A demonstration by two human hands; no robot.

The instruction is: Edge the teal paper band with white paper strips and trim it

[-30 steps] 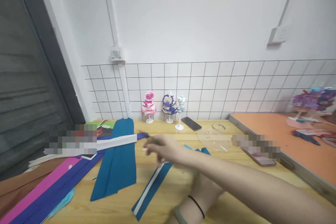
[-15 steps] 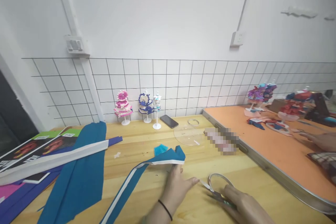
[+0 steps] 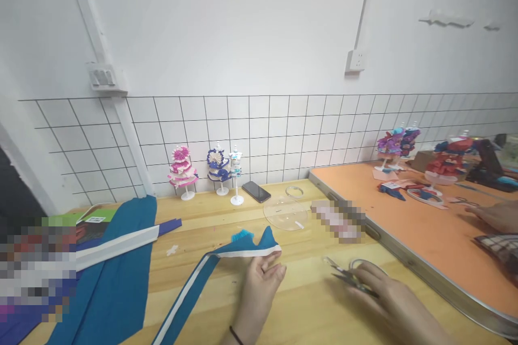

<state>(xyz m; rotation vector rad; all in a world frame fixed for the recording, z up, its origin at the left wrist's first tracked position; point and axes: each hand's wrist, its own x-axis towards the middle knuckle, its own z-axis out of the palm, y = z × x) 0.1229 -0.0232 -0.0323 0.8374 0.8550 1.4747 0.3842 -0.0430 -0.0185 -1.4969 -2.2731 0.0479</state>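
My left hand pinches the end of a long teal fabric strip with a white band along it. The strip's tip stands up in folds above my fingers, and its other end runs down out of view at the bottom. My right hand, to the right and apart from the strip, is closed on scissors, whose blades point left and are spread. A pale ring shows partly behind that hand; whether I hold it cannot be made out. A small bright blue pleated piece lies behind the strip.
Left lies a wide teal cloth under a white strip. Behind are small dress stands, a phone and a clear disc. An orange-topped table adjoins at right, with another person's hand.
My right hand has moved right with the scissors and the pale ring, away from my left hand. My left thumb has drawn in towards the fingers on the strip. The view has shifted slightly.
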